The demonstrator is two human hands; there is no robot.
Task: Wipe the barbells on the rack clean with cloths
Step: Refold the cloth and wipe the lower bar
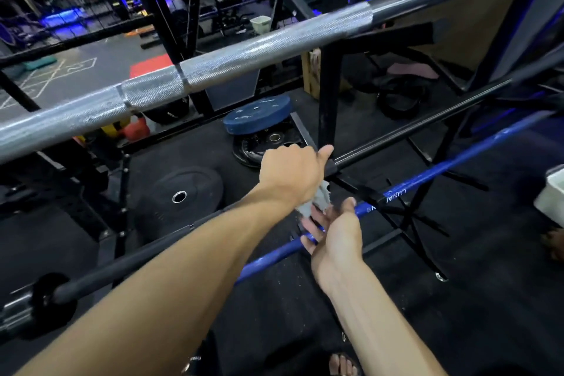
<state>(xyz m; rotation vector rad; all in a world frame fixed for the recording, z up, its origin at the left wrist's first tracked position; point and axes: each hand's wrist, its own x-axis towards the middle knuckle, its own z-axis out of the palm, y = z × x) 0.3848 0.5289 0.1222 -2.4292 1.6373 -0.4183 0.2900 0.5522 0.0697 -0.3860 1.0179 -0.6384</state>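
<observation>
1. A dim gym fills the frame: a black rubber floor [274, 299], a blue bumper plate [258, 116] lying flat at centre, a black plate [183, 192] left of it, and a black rack upright [331, 94] rising at centre right.
2. The left hand [293, 171], at centre frame, is curled round a grey cloth [317, 197] that hangs below the fist, and it seems to grip the black barbell [421, 128] through it; how much cloth wraps the bar is hidden by the hand.
3. The right hand [334, 230], just below and right of the left, holds the blue barbell [457, 159] with its fingers curled under the shaft and its thumb on top.
4. Both bars run on the same diagonal, from lower left up to upper right, the black one above and behind the blue.
5. A knurled silver barbell [213, 67] crosses the top of the frame on a similar slant, well above both hands.
6. The left hand is the wiping hand, I judge; the stroke must follow the black bar's long axis.
7. Toward upper right the shaft looks open; the upright stands just behind the fist, and toward lower left the forearm covers the bar.
</observation>
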